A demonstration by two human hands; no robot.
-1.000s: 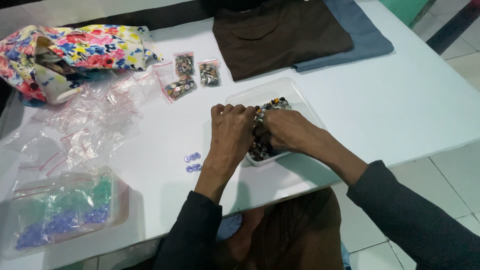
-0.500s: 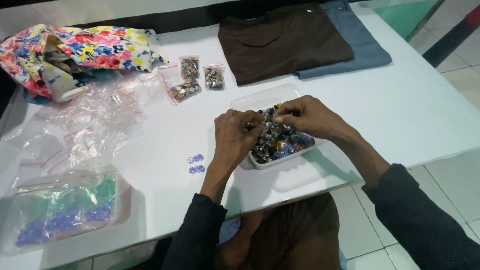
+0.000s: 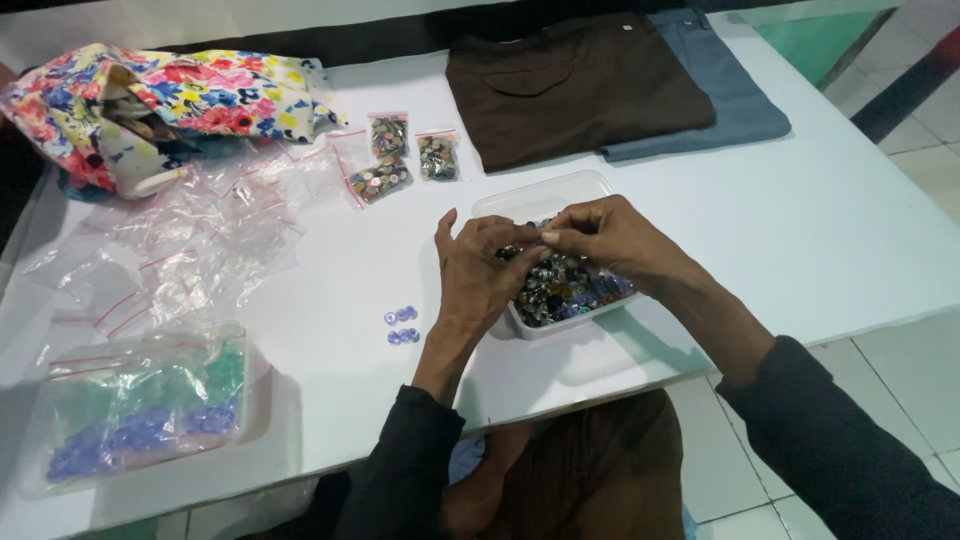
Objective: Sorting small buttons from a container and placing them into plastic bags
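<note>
Since the earlier frame your hands have lifted slightly over the tub [image 3: 520, 205] of mixed buttons [image 3: 570, 285] at centre frame; your left hand [image 3: 480, 270] and right hand [image 3: 610, 235] meet fingertip to fingertip, pinching something too small to tell.

Left of the clear plastic tub [image 3: 548, 196] of mixed buttons I see three small clear zip bags of buttons [image 3: 402, 155], farther left a heap of empty clear zip bags with red strips [image 3: 190, 240], and well to its lower left a clear bag of green and purple buttons [image 3: 135, 410].
</note>
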